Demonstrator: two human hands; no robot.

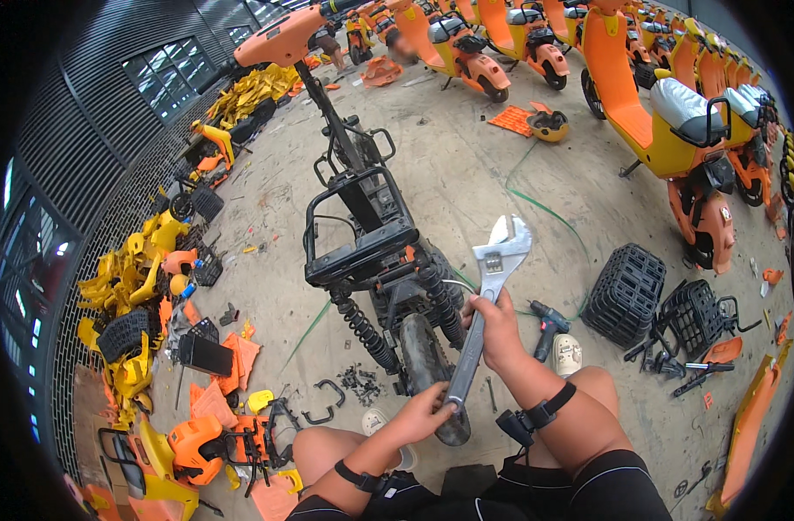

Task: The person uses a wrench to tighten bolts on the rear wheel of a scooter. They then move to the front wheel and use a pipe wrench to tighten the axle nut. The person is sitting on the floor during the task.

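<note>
The scooter (360, 201) stands just in front of the person, rear end nearest, and looks well stripped: its black frame shows bare along most of its length. The orange handlebar cover (280, 36) is still on at the far end. Also still fitted are the rack (362, 253), the rear wheel (422, 349) and the coil shocks (365, 337) either side of that wheel; whether any fixings are loosened cannot be told. Small loose parts (360, 386) lie on the floor left of the wheel.

The wrench (472, 352) is held aslant in front of the rear wheel, its head up and engaging no nut or bolt, so no turning seems under way. The right hand (499, 327) is wrapped round the handle just below the head; the left hand (421, 417) grasps the handle's lower end, its fingers curled on it
</note>
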